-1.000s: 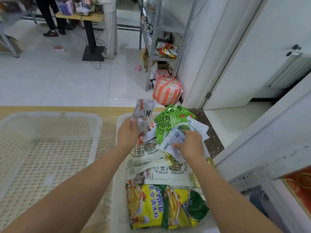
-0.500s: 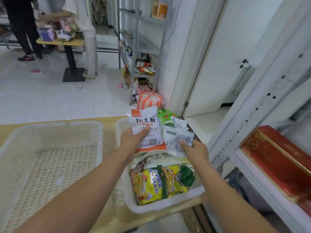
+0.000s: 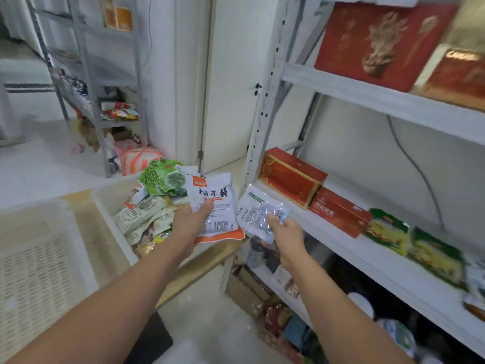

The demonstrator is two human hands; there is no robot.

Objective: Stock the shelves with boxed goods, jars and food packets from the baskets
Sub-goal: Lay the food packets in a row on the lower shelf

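The right hand [image 3: 286,232] pinches the clear packet [image 3: 258,212] by one corner only, near the shelf [image 3: 341,233] edge, so I think it may slip and fall to the floor. The left hand [image 3: 191,224] grips the white packet [image 3: 214,203], thumb on its face, beside the basket [image 3: 110,219]. I count two held packets, two red boxes [image 3: 291,177] and two baskets.

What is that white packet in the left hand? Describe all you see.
The white packet is a flat, glossy plastic pouch with large black characters, an orange label at top, a barcode and an orange bottom band. The left hand pinches its lower left side, holding it upright, print facing the camera.
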